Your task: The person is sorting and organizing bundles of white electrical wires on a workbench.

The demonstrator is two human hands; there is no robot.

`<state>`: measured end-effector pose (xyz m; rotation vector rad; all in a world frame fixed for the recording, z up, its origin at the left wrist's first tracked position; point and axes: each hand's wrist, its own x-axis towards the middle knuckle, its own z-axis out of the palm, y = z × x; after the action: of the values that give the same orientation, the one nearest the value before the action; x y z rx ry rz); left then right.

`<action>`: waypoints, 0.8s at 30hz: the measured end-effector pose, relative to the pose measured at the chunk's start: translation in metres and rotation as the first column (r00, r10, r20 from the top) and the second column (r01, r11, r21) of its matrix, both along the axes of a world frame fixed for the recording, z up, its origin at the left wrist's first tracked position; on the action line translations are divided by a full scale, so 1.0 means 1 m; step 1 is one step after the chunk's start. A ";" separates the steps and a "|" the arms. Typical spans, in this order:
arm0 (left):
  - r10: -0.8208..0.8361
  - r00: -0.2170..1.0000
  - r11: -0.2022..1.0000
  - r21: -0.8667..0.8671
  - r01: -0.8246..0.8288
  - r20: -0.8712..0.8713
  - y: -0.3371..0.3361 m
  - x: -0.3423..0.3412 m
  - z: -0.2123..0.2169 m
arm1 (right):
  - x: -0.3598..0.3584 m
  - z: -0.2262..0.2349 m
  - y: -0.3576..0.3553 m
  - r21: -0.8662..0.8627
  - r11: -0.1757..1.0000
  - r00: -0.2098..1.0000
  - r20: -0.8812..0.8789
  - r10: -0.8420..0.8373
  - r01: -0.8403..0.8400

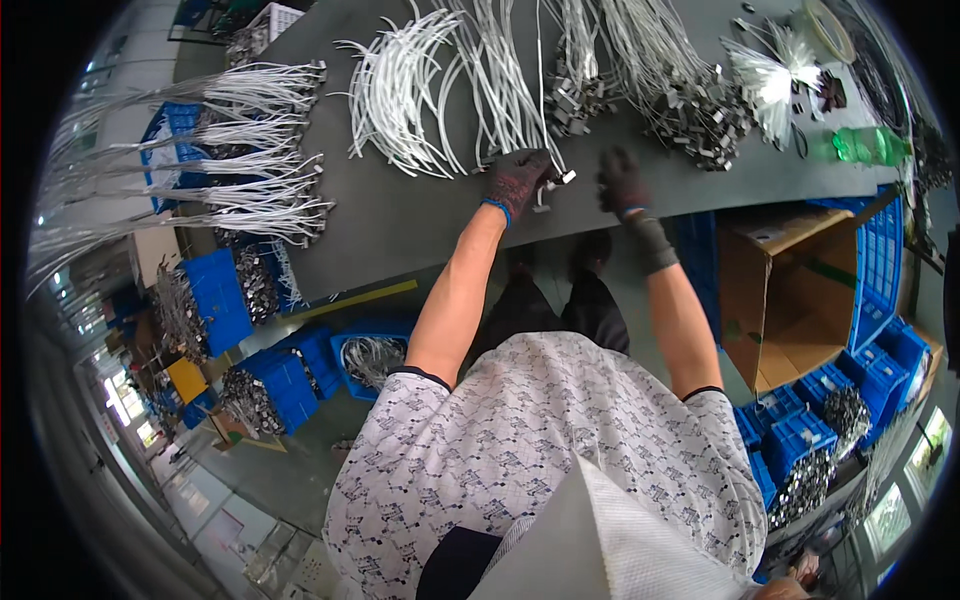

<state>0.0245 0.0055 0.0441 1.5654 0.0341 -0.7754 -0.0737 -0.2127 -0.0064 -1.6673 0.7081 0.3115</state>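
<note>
My left hand [519,182], in a dark glove with a blue cuff, is closed at the table's near edge. It grips the end of a white cable, whose small white-and-metal connector [563,180] sticks out to the right of the fingers. Apart from it, to the right, my gloved right hand [624,180] hovers over the table edge; motion smears its fingers, and I see nothing in it. Just beyond my left hand lie loose white cables [500,90]. A fanned bundle of white cables [395,100] rests further left.
More cables with metal connectors [700,120] pile up on the grey table [400,215]. White cable bundles [265,150] overhang its left end. At right are a green bottle [870,147], a tape roll [830,30] and white ties [775,80]. An open cardboard box [800,300] stands below, near blue crates [800,440].
</note>
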 end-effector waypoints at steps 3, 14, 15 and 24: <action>-0.154 0.886 0.815 0.564 -0.137 0.437 0.027 0.026 0.009 | 0.006 -0.019 -0.057 -0.622 0.779 0.989 0.149 0.023 0.076; -0.056 0.994 0.311 0.947 -0.075 0.097 0.093 0.083 -0.046 | 0.006 -0.010 -0.056 -0.783 0.615 0.991 -0.135 -0.018 -0.095; -0.078 0.991 0.332 0.940 -0.074 0.106 0.096 0.082 -0.047 | -0.003 -0.014 -0.058 -0.762 0.643 0.986 -0.152 -0.069 -0.073; 0.299 0.928 0.846 0.511 -0.152 -0.220 0.170 0.066 -0.056 | 0.049 0.012 -0.032 -0.703 0.707 0.971 -0.111 -0.211 0.073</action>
<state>0.0909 0.1759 -0.0116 1.8609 0.6737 -0.8412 -0.0245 -0.2446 0.0052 -2.3023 1.1953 0.0768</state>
